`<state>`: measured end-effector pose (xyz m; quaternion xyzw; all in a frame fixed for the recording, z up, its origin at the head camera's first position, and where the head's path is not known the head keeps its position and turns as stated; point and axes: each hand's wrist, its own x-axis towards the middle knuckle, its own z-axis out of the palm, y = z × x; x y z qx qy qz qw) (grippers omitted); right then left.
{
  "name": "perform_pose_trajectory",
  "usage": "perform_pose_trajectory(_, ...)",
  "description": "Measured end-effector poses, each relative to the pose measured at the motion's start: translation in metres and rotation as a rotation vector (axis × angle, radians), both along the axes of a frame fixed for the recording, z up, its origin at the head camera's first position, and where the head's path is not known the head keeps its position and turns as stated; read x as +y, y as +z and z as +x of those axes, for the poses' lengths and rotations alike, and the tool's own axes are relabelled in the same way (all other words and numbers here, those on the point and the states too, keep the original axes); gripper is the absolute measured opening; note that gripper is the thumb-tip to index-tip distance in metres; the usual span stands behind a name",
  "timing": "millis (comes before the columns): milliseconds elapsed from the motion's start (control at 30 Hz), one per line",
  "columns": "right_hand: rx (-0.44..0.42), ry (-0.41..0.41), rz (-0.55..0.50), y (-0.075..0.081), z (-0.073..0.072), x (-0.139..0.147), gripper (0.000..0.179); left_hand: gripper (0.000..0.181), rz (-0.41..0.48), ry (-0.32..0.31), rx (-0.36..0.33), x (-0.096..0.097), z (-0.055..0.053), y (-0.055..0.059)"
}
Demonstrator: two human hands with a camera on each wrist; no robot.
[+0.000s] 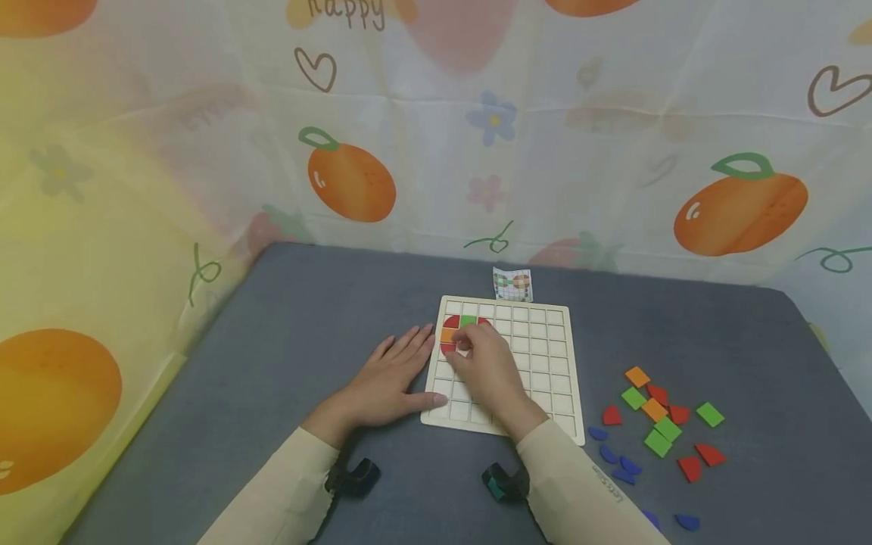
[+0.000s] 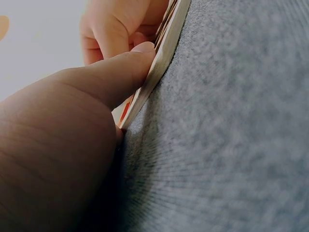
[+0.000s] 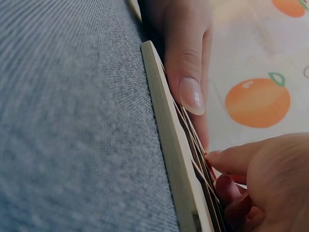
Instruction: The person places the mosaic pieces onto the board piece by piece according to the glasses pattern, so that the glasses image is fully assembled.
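A pale wooden grid board (image 1: pixel 540 362) lies on the table, with red quarter-round pieces, a green square (image 1: pixel 468 321) and an orange square (image 1: pixel 447 335) in its upper-left cells. My left hand (image 1: pixel 388 382) lies flat at the board's left side, fingers straight; its thumb (image 2: pixel 130 65) rests on the board's rim. Over the left part of the grid, my right hand (image 1: pixel 492 371) has its fingers curled, thumb and fingertips at a red quarter-round piece (image 1: pixel 446 349) in the leftmost column. The right wrist view shows its thumb tip low against the grid, and the hand covers several cells.
Right of the board lie loose pieces: green squares (image 1: pixel 710 414), orange squares (image 1: pixel 637 376), red quarter-rounds (image 1: pixel 689 468) and blue half-rounds (image 1: pixel 687 522). A small printed pattern card (image 1: pixel 512 284) touches the board's far edge. A patterned curtain (image 1: pixel 436 151) hangs behind the grey table (image 1: pixel 300 310).
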<state>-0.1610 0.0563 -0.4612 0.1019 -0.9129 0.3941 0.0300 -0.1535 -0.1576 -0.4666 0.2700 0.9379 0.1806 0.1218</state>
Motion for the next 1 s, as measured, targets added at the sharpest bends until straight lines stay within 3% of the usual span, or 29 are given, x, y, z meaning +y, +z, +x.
perform_pose_trajectory(167, 0.010, 0.005, -0.016, -0.001, 0.000, 0.001, 0.023, 0.105, -0.005, -0.002, -0.002, 0.000, 0.000, 0.001)
perform_pose_trajectory(367, -0.012, 0.022, -0.127, -0.002, 0.002, 0.005, 0.029, 0.106, 0.012, 0.005, -0.004, 0.000, 0.000, 0.002)
perform_pose_trajectory(633, -0.116, 0.046, -0.385, 0.003, 0.008, 0.012, 0.035, 0.105, 0.033, 0.008, 0.000, 0.001, 0.000, -0.001)
perform_pose_trajectory(800, -0.192, 0.052, -0.562, 0.010, 0.009, 0.019, 0.052, 0.106, 0.014, 0.014, -0.005, 0.001, 0.000, 0.002)
perform_pose_trajectory(1000, -0.247, 0.158, -0.721, 0.020, 0.012, 0.033, 0.073, 0.107, 0.000, 0.020, -0.015, 0.001, 0.000, 0.002)
